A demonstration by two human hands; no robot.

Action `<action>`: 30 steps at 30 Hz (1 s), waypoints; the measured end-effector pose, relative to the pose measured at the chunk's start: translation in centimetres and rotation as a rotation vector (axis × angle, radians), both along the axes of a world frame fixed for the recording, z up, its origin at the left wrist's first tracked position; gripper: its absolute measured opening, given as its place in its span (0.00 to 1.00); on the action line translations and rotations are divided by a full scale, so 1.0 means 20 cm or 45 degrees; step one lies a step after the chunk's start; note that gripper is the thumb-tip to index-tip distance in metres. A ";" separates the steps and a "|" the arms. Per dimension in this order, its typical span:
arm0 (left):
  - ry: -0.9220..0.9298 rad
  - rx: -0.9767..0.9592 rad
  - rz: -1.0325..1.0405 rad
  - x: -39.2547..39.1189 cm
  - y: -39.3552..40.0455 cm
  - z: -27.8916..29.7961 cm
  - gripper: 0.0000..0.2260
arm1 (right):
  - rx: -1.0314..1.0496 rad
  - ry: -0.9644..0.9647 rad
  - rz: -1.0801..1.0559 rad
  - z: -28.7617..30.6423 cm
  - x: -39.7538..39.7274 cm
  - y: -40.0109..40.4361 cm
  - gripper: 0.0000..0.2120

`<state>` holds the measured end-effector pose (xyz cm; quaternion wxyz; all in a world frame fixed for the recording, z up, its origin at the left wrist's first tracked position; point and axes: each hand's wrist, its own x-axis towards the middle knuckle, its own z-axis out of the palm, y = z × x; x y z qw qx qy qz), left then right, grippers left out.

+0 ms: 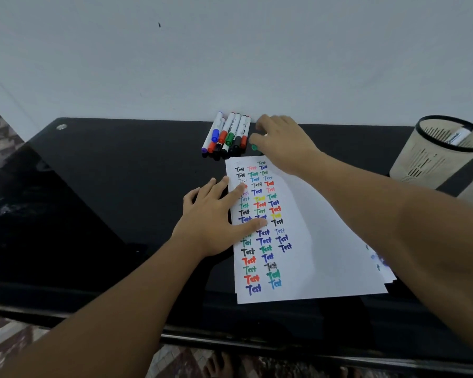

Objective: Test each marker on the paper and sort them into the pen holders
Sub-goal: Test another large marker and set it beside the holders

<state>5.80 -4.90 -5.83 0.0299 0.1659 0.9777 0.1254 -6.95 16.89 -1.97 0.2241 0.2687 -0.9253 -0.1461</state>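
**Right hand at the green marker, beside the bundle**

A green marker (254, 147) lies just right of the markers (227, 133), its cap peeking from under my right hand (281, 143). The fingers curl down over it; I cannot tell whether they grip yet. The barrels, smooth white plastic, point away from me toward the wall. My left hand (216, 216) lies flat, fingers on the paper (311, 214) nearer me. A perforated beige holder (432, 154) stands well right of the bundle on the glossy black table (107, 186).

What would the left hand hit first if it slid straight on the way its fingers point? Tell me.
Most likely nothing but the paper. The left hand lies flat with fingertips on the paper's left edge, pointing up and right across the written rows. Farther along that line is the right hand.
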 end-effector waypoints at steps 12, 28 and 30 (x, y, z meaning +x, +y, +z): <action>0.033 0.092 0.005 0.01 0.00 0.01 0.43 | -0.443 -0.294 -0.115 0.11 0.59 -0.05 0.19; 0.217 0.465 -0.137 0.31 0.04 0.01 0.26 | -0.445 -0.606 -0.203 -0.11 0.96 0.08 0.19; 0.228 0.452 -0.135 0.30 0.05 0.01 0.25 | -0.392 -0.610 -0.187 -0.11 0.97 0.08 0.21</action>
